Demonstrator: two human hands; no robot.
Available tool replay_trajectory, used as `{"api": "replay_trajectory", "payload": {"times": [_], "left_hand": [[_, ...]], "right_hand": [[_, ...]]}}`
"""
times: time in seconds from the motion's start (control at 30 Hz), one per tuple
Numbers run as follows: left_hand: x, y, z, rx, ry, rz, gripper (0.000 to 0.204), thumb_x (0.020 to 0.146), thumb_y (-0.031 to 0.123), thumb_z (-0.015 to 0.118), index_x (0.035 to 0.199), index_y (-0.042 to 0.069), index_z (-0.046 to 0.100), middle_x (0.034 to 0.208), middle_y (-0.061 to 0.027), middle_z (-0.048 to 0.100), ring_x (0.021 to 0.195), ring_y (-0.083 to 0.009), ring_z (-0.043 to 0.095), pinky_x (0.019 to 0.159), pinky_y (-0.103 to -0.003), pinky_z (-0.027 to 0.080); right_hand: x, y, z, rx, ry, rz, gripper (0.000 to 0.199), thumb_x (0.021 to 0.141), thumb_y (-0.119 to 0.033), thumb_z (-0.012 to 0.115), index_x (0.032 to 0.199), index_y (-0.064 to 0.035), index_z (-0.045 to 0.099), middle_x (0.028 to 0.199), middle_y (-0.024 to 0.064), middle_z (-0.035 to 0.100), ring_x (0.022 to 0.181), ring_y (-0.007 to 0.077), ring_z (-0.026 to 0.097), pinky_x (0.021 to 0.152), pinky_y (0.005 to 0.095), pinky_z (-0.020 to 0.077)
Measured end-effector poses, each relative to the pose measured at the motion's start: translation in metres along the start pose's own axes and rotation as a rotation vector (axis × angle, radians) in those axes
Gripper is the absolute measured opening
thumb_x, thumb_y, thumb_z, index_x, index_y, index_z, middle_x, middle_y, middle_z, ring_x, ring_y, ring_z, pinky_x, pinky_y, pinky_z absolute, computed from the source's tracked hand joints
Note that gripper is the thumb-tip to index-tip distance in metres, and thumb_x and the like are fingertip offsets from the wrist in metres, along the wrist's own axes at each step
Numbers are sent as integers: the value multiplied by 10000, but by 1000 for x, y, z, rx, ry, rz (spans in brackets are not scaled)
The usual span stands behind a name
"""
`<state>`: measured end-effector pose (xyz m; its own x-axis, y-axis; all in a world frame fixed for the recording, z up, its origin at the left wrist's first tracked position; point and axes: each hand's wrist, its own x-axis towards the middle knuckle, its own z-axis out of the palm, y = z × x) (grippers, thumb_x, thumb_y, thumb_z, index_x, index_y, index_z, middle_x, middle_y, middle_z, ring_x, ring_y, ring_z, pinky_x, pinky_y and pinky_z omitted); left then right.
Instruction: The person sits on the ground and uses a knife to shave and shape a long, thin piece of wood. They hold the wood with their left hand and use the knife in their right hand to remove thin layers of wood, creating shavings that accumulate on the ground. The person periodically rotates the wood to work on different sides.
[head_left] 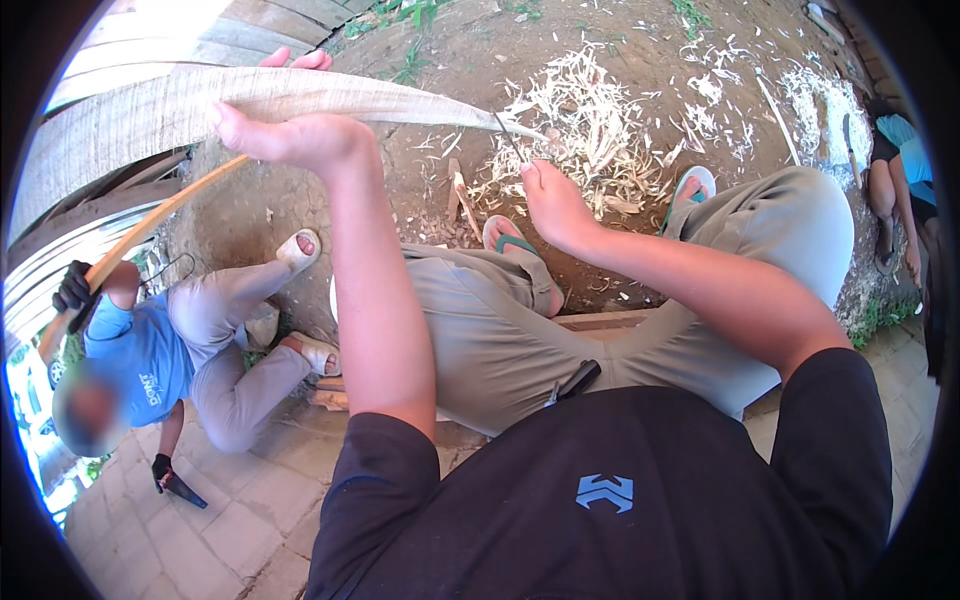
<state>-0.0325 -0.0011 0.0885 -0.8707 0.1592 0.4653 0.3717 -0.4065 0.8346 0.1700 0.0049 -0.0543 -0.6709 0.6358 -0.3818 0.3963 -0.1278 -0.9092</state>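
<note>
Plank (330, 95), pale and tapering, stretches across the upper left of the frame, its wide end cut off by the dark rim, its narrow tip at upper centre. The left hand (305, 138) clasps it, thumb at the lower edge, fingertips showing past the upper edge; the fingers between are hidden behind the wood. At upper centre the right hand (558, 207) is curled closed around a thin blade (510, 138), its handle concealed in the fist; the blade overlaps the tip, but contact cannot be told. Shavings (590, 125) lie beyond on the ground (440, 60). At left, a co-worker's gloved hand (75, 287) holds a wooden strip (150, 222), whose upper end is lost near the left hand. Another person (895, 170) is partly cut off at far right.
</note>
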Motion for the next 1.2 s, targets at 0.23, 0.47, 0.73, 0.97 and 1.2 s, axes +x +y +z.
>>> {"api": "replay_trajectory", "payload": {"times": [0.23, 0.47, 0.73, 0.97, 1.2], "left_hand": [[-2, -6, 10, -48, 55, -53, 613, 926, 598, 288, 1096, 32, 449, 902, -157, 574, 632, -260, 561, 624, -382, 479], [5, -13, -9, -143, 86, 94, 457, 1008, 408, 347, 1296, 56, 307, 886, -177, 596, 614, -231, 602, 559, -344, 521], [17, 8, 10, -169, 72, -83, 581, 832, 217, 704, 1248, -117, 474, 1058, -200, 641, 922, -212, 651, 814, -332, 535], [31, 35, 0, -304, -130, -235, 424, 819, 176, 728, 1151, -53, 595, 1048, -127, 680, 964, -168, 650, 841, -335, 523], [43, 12, -18, 13, -139, -648, 729, 731, 255, 816, 1284, -88, 490, 1257, -247, 571, 1071, -275, 616, 915, -419, 533]], "right_hand": [[7, 5, -9, -80, -20, 53, 361, 1044, -297, 367, 943, 24, 496, 781, 231, 550, 720, 367, 513, 717, 446, 422], [5, -5, 6, -77, -11, -151, 374, 1043, -294, 357, 882, 15, 493, 720, 193, 489, 682, 341, 471, 697, 451, 408], [29, -23, -15, 418, -71, 512, 273, 1010, -427, 411, 926, -168, 432, 587, -63, 321, 404, 58, 226, 343, 237, 148], [43, -158, -93, 873, 202, 279, 302, 1067, -314, 313, 879, -133, 464, 599, -61, 360, 400, 32, 283, 277, 188, 223], [43, -242, -132, 474, 181, 27, 262, 1068, -288, 322, 968, -97, 470, 677, -44, 397, 468, 52, 289, 363, 207, 243]]}}
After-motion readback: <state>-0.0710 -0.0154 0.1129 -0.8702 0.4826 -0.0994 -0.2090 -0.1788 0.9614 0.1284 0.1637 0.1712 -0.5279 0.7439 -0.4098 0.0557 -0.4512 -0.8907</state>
